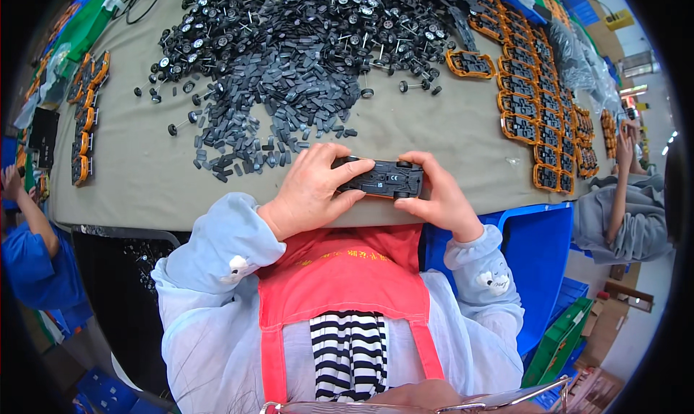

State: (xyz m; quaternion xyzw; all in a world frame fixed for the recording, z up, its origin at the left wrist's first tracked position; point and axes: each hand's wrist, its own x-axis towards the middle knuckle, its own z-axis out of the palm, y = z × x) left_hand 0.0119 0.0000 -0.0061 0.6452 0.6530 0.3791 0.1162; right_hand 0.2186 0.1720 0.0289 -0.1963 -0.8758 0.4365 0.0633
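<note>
A toy car (390, 179) is held level between my hands at the table's near edge, its black underside with wheels facing up and a little orange showing along its lower edge. My left hand (316, 186) grips its left end, thumb and index finger lying on the black base. Around the right end, by the wheels, my right hand (438, 195) has its fingers and thumb closed. Beyond my hands lies a heap of small dark grey plastic pieces (293, 89). Wheel-and-axle sets (369, 24) are piled behind and beside them.
Rows of orange-edged car bodies (524, 103) stand at the right, with one single body (470, 64) beside them. A shorter row (83, 125) lines the left side. A blue bin (531, 262) is by my right arm. Co-workers sit at the left (36, 248) and right (625, 212).
</note>
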